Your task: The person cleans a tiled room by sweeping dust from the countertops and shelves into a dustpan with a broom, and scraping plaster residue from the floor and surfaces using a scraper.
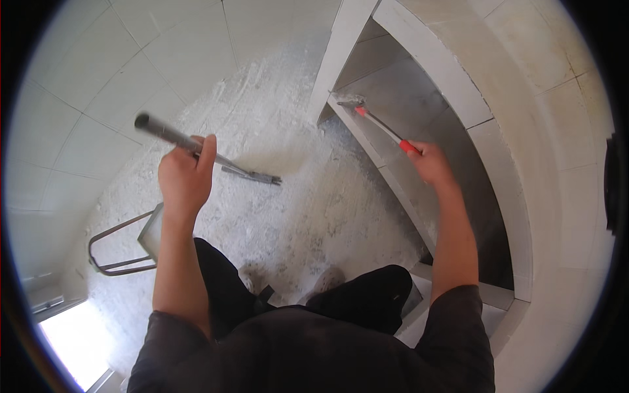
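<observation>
My left hand grips the metal tube of a long-handled tool. That tube slopes down to a flat grey head just above or on the dusty floor; contact cannot be told. In my right hand is a slim hand tool with a red grip, a metal shaft and a red collar. Its small head, perhaps a scraper blade, is at the corner of a low white tiled ledge, where whitish residue lies. The ledge fronts a grey-tiled recess.
White powder and streaks cover the floor. A stool or chair with a bent metal frame lies or stands to my left. Tiled walls rise ahead and left. A white tiled counter edge borders the recess. Bright light enters at lower left.
</observation>
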Tool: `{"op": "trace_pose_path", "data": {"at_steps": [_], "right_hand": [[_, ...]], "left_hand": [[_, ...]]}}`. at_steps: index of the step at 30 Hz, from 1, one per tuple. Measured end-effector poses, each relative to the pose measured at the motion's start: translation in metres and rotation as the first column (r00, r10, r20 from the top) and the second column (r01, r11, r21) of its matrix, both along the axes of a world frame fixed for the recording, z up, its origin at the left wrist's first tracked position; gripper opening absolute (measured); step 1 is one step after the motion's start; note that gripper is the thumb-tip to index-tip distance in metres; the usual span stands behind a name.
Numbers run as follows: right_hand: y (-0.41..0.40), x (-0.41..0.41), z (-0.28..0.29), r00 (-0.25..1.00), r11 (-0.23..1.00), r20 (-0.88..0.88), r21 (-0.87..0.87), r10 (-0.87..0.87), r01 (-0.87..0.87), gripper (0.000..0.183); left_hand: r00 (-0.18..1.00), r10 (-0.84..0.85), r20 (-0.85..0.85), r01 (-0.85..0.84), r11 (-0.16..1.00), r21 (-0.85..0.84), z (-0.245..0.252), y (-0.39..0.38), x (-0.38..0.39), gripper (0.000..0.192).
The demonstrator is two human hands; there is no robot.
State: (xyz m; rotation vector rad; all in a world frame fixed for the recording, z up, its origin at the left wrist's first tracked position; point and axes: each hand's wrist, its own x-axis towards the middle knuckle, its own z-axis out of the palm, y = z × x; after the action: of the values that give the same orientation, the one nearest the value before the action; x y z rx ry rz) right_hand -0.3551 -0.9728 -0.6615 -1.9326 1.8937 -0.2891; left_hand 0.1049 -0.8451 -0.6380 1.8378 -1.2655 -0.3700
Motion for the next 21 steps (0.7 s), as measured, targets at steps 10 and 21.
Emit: {"op": "trace_pose_path", "data": {"at_steps": [10,21], "right_hand": [[0.106,-0.08,0.017,0.996,0.995,0.018,0.051,-0.086,0.085,0.035],[-0.01,-0.015,-0.071,0.982,0.924,0.109,-0.337,-0.154,0.182,0.033]], "left_hand": [[0.96,-0.137,-0.244,0.067,0.96,-0.273,-0.054,-0.004,-0.014,0.029],[0.943,-0.157,-0.293,0.139,0.987,-0.081,-0.083,0.03,-0.014,0.037]]}}
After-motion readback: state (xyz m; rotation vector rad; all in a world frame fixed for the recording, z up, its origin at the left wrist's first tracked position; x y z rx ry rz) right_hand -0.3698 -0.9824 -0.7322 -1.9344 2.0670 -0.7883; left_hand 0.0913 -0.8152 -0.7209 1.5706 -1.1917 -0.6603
